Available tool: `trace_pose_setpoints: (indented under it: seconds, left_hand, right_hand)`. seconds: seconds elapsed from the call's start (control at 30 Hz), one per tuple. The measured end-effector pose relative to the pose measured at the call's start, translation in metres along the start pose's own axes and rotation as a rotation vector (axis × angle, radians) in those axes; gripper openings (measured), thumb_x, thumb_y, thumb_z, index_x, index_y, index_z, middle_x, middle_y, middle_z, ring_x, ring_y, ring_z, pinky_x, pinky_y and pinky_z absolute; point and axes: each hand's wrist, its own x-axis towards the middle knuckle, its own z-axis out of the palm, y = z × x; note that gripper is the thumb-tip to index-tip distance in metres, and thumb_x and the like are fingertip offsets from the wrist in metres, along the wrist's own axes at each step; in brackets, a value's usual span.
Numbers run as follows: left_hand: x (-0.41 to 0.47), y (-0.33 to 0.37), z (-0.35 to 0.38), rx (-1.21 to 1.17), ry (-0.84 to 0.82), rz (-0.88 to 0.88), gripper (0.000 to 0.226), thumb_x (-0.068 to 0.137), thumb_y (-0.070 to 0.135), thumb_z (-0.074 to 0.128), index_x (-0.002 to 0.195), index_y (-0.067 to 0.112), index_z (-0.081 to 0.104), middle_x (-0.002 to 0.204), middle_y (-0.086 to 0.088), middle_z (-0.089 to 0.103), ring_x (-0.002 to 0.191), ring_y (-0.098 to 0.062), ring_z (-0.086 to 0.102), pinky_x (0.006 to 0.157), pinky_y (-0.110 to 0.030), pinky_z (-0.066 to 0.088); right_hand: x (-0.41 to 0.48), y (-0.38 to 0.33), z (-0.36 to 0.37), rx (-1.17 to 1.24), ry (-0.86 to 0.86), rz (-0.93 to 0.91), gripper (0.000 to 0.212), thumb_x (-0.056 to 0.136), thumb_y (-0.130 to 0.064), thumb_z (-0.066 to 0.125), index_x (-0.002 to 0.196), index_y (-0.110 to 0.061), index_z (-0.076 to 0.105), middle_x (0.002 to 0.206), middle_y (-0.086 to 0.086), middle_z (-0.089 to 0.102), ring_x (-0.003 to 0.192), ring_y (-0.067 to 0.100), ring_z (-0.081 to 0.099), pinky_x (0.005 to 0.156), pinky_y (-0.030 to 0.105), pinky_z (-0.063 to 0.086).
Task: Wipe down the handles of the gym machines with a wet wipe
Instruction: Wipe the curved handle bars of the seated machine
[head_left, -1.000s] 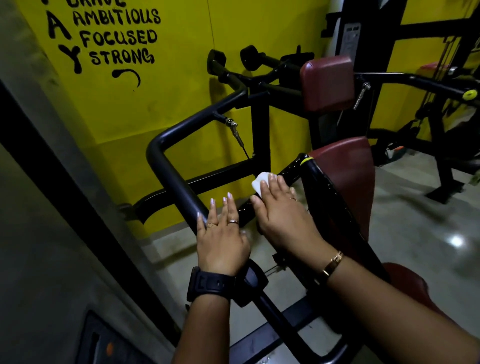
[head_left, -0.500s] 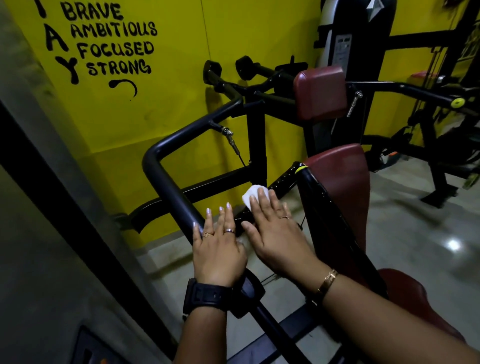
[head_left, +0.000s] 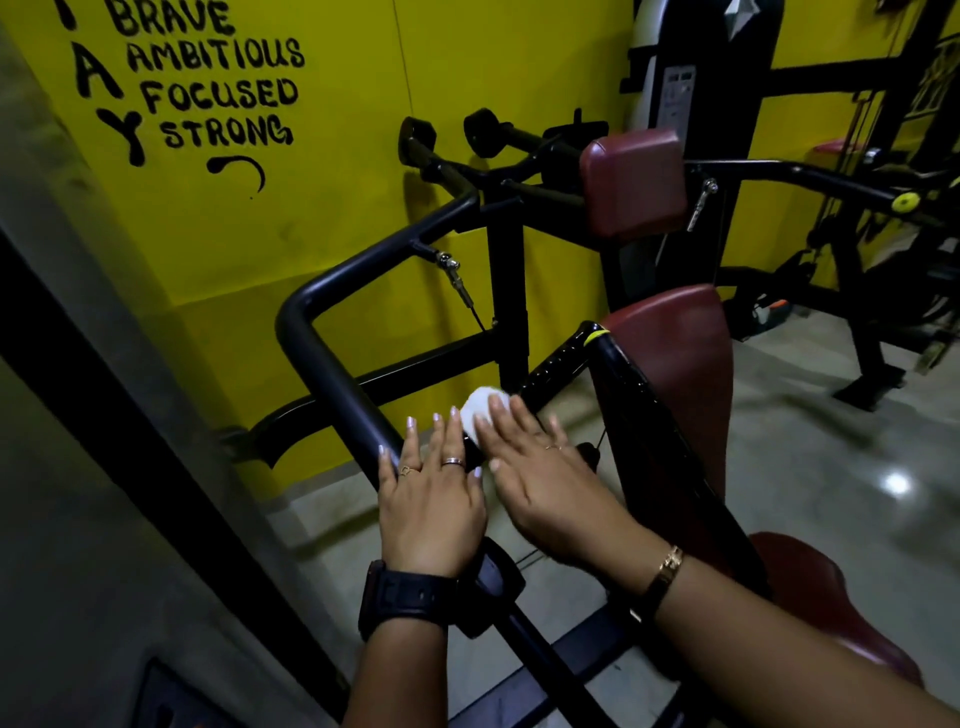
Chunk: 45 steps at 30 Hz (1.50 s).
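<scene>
Currently both hands sit at the near stretch of the bent black handle bar (head_left: 317, 358). Left hand (head_left: 431, 499): flat on top of the bar, fingers straight and slightly spread, gripping nothing. Right hand (head_left: 553, 493): just right of the bar, fingers straight and close together, pressing down on the white wet wipe (head_left: 480, 410). Wipe is bunched and half covered by the right fingertips, with its free edge poking out beyond them. It sits just right of the bar, close beside the left index finger. Surface under the wipe: cannot tell, the fingers hide it. Right hand is slightly blurred. Black wristwatch (head_left: 405, 597) on left wrist, gold bracelet (head_left: 667, 569) on right. Maroon back pad (head_left: 670, 353) stands right of the bar; yellow wall (head_left: 337, 208) behind it.
</scene>
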Motion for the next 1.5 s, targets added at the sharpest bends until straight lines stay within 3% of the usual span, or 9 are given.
trace_pose_setpoints:
  seconds: [0.17,0.33,0.43,0.57,0.67,0.8,1.07,1.27,1.5]
  left_hand:
    - [0.000,0.001,-0.001,-0.010,0.001,-0.002,0.065,0.104,0.039,0.025,0.153,0.025,-0.016,0.163,0.006,-0.008,0.149,-0.018,-0.016,0.118,-0.042,-0.010]
    - [-0.001,0.001,-0.001,-0.014,0.010,-0.004,0.065,0.104,0.038,0.025,0.153,0.026,-0.016,0.164,0.005,-0.006,0.149,-0.019,-0.014,0.119,-0.042,-0.010]
    - [-0.001,0.001,-0.001,-0.019,0.004,-0.009,0.064,0.104,0.037,0.023,0.152,0.026,-0.018,0.163,0.005,-0.008,0.149,-0.019,-0.014,0.119,-0.042,-0.010]
    - [-0.001,0.001,0.000,-0.011,0.017,-0.009,0.066,0.104,0.039,0.025,0.152,0.026,-0.018,0.164,0.006,-0.006,0.150,-0.019,-0.013,0.119,-0.043,-0.008]
    - [0.000,0.001,0.000,-0.014,0.015,-0.008,0.066,0.104,0.038,0.026,0.152,0.026,-0.017,0.164,0.006,-0.005,0.150,-0.019,-0.013,0.119,-0.043,-0.009]
    - [0.000,0.001,0.001,-0.027,0.021,-0.011,0.067,0.104,0.039,0.027,0.153,0.026,-0.017,0.164,0.006,-0.002,0.150,-0.018,-0.012,0.119,-0.043,-0.008]
    - [-0.001,0.002,0.000,-0.004,0.002,-0.011,0.066,0.104,0.039,0.024,0.152,0.024,-0.018,0.164,0.004,-0.003,0.150,-0.020,-0.012,0.119,-0.044,-0.008]
    - [0.000,0.003,0.001,-0.010,0.014,-0.015,0.066,0.103,0.034,0.026,0.153,0.022,-0.016,0.164,0.004,-0.001,0.150,-0.019,-0.010,0.119,-0.044,-0.006]
    - [-0.001,0.001,0.002,-0.006,0.008,-0.004,0.067,0.104,0.038,0.025,0.153,0.022,-0.018,0.164,0.004,-0.002,0.150,-0.020,-0.011,0.120,-0.045,-0.007]
  right_hand:
    - [-0.011,-0.007,0.001,-0.086,0.059,0.093,0.095,0.068,-0.048,-0.017,0.154,-0.020,0.011,0.162,0.000,-0.004,0.148,0.008,-0.006,0.117,0.033,-0.010]
    - [-0.001,0.000,0.001,-0.067,0.101,0.079,0.087,0.075,-0.050,-0.009,0.155,-0.019,0.005,0.161,0.004,-0.013,0.146,0.020,-0.020,0.116,0.033,-0.010]
    - [-0.001,-0.003,0.012,-0.074,0.222,0.018,0.070,0.090,-0.046,0.015,0.146,-0.010,0.037,0.157,0.014,0.023,0.148,0.031,0.012,0.117,0.042,0.018]
    - [0.003,0.003,0.023,-0.166,0.385,-0.108,0.033,0.078,-0.008,0.067,0.111,-0.002,0.062,0.118,0.018,0.059,0.115,0.038,0.055,0.089,0.042,0.054]
    - [0.012,0.005,0.016,-0.087,0.437,-0.140,0.026,0.072,0.002,0.071,0.090,-0.008,0.055,0.104,0.012,0.055,0.088,0.032,0.054,0.067,0.038,0.053]
    - [0.016,0.007,0.016,-0.008,0.473,-0.155,0.020,0.078,0.001,0.066,0.087,-0.009,0.053,0.102,0.010,0.054,0.087,0.032,0.049,0.056,0.045,0.052]
    - [0.018,0.019,0.013,0.187,0.558,-0.021,0.015,0.074,0.002,0.071,0.086,-0.005,0.065,0.096,0.013,0.057,0.087,0.034,0.056,0.073,0.033,0.045]
    - [0.020,0.002,0.019,0.042,0.438,-0.237,0.003,0.071,-0.010,0.061,0.073,-0.012,0.062,0.079,0.006,0.058,0.071,0.026,0.050,0.064,0.031,0.040]
    - [0.015,0.021,0.013,0.072,0.603,-0.029,0.010,0.076,-0.007,0.069,0.084,-0.007,0.064,0.087,0.011,0.059,0.077,0.032,0.054,0.070,0.034,0.042]
